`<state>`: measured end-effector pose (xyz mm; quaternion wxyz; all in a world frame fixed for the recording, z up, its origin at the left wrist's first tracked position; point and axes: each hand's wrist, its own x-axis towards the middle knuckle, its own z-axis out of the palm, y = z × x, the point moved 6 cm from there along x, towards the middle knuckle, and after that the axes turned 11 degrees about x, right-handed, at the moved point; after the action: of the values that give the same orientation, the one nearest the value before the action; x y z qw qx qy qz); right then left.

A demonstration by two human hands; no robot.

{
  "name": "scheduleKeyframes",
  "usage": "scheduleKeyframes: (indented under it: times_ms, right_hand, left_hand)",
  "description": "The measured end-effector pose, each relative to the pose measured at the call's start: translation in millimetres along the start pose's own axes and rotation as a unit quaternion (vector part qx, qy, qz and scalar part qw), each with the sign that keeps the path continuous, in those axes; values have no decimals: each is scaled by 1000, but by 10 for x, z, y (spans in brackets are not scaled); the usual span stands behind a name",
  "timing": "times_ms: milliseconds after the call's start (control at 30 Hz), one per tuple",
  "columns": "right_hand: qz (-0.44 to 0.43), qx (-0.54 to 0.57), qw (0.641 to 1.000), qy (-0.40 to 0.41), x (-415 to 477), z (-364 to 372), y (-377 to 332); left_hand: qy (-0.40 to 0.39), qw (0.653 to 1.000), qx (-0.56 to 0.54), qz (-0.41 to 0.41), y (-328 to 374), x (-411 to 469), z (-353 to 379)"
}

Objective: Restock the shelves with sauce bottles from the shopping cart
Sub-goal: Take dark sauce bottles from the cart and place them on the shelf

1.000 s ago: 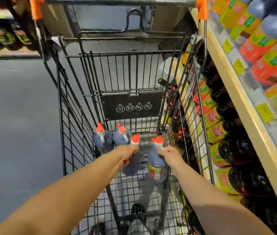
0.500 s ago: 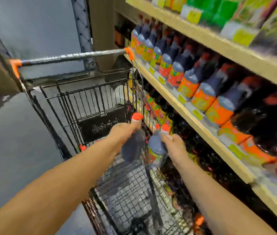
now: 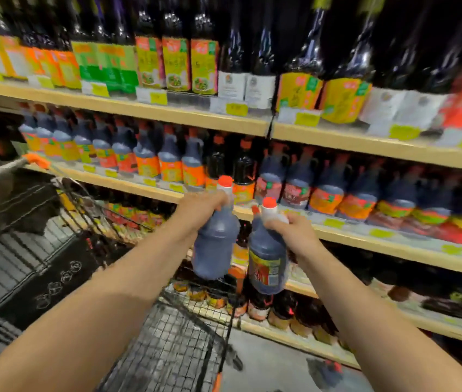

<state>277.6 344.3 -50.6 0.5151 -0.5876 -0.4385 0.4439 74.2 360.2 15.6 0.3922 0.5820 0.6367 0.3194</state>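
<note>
Both bare forearms are pointing forward and angling in toward each other, with the left hand [image 3: 200, 212] sitting slightly higher than the right hand [image 3: 294, 236], the two close but not touching. Left hand is gripping the neck of the left bottle [image 3: 215, 247] from above, fingers curling round it, bottle body hanging below the hand and tilting a little. Right hand is gripping the neck of the right bottle [image 3: 266, 264], back of hand facing up, bottle hanging below and just left of it.
</note>
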Motion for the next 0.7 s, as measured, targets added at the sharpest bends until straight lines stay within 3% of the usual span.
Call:
scheduleKeyframes:
  times_ms: [300, 700]
  right_hand:
    - [9, 9, 977, 211, -1012, -2310, 97]
    - [37, -43, 931, 360, -2432, -5030, 419]
  left_hand:
    - [-158, 982, 1, 99, 1074, -633, 2006]
    - [-317, 940, -19, 125, 1929, -2122, 4500]
